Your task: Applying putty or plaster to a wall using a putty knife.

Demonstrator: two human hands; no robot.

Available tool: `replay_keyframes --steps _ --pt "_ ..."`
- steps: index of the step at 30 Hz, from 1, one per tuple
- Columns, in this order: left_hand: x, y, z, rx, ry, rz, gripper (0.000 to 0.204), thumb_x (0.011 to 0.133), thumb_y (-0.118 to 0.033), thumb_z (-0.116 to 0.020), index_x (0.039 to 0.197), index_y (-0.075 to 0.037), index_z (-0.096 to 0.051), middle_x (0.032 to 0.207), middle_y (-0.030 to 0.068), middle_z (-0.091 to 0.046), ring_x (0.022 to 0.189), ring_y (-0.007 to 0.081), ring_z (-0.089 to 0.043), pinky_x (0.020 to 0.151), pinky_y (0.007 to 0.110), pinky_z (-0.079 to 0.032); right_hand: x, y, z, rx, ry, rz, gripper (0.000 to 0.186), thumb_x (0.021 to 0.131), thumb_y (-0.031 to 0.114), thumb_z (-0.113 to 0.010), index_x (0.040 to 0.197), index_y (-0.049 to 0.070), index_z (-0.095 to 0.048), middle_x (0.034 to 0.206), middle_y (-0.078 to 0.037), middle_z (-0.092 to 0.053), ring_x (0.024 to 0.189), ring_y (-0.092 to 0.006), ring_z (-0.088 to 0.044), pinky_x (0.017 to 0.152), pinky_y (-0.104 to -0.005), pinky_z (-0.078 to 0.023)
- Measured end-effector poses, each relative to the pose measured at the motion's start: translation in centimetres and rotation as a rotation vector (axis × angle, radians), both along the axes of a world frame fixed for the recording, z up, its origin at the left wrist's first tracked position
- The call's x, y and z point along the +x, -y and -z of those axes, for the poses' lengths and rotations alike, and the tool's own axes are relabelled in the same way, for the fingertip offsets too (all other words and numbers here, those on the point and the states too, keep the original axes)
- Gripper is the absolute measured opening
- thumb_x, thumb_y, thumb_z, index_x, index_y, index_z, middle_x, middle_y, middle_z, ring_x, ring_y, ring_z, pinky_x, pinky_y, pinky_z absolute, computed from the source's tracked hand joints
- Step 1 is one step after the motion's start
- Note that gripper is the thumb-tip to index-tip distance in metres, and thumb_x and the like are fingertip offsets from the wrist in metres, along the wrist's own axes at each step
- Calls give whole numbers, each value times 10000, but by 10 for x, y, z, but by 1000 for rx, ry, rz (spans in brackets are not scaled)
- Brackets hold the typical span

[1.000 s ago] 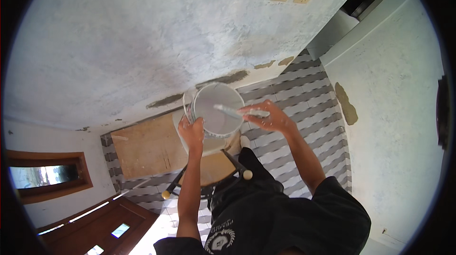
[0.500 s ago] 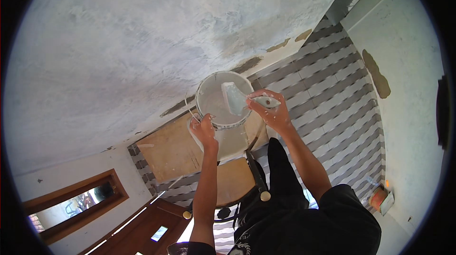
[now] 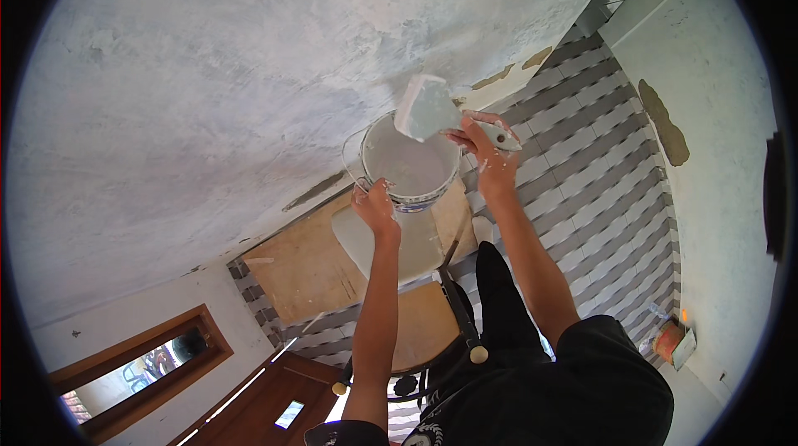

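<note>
My left hand, speckled white, is closed on the near left rim of a white bucket, where its wire handle hangs. Pale grey-white liquid lies inside the bucket. My right hand, also flecked with white, grips the handle of a wide flat brush. The brush head, coated in white, is raised over the bucket's far edge, close to the patchy pale wall; whether it touches the wall I cannot tell. Under the bucket are a white plastic surface and a chair with a tan seat and dark frame.
A plywood board lies along the wall base on grey patterned tiles. A second wall runs down the right, with an orange container near its foot. A wooden door and framed window are at lower left.
The brush has risen from inside the bucket toward the wall. The bucket and both hands now appear higher and farther right, as the view has also shifted.
</note>
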State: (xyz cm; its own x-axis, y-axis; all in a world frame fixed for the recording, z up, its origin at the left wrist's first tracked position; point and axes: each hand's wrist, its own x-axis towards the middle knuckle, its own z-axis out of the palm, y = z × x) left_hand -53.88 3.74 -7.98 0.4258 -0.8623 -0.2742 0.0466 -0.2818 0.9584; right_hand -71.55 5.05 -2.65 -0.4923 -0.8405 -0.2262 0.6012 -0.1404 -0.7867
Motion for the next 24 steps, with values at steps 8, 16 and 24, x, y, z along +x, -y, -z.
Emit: replay_keyframes --steps 8,16,24 --pt "5 -6 27 4 12 5 140 666 -22 -576 636 -34 -440 624 -2 -434 557 117 -385 515 293 -325 49 74 -1 -186 254 494 258 852 78 -611 1057 -35 -503 932 -138 -592 826 -223 -636 791 -311 -537" --pt "50 -32 52 17 132 82 39 689 -32 -553 700 1 -537 672 36 -544 603 137 -488 552 298 -397 55 71 38 -124 382 460 206 834 29 -613 1002 -41 -516 939 -127 -559 803 -246 -629 786 -332 -555" --pt "112 -68 85 -9 159 119 112 667 -48 -608 707 40 -550 759 112 -505 764 245 -503 661 378 -413 53 85 65 -209 331 546 209 830 28 -631 1001 -58 -547 928 -129 -586 787 -208 -624 716 -319 -569"
